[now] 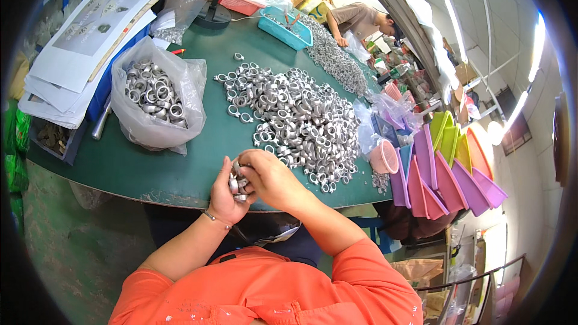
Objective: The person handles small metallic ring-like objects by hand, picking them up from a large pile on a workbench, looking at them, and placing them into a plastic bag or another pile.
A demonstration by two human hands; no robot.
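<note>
**Handful of grey metal rings (239,186) gathered low over the front of the bench (171,174)**

The left hand (223,200) is cupped around several rings. The right hand (271,177) arches over them, fingers curled inward; whether its fingertips pinch a ring is hidden. The rings sit between the two hands, just in from the bench's front edge, on the near side of the loose ring pile (307,117) and to the right of the plastic bag (129,129).

The likeliest trouble is a dropped ring: the cluster looks loose, and one slipping from the left palm so near the edge could fall past it. Smooth, rounded metal would probably roll. Another risk is a stray joining the pile, where similar pieces would make it hard to pick out again. The bag's soft wall could also sag if bumped, spilling the rings inside.

As for direction, a short round band has no real long axis; its telling line runs through the hole. The held rings line up roughly from the far side toward the person, and their holes do not all face one way. Fingers cover too much to tell where any side lug points.
</note>
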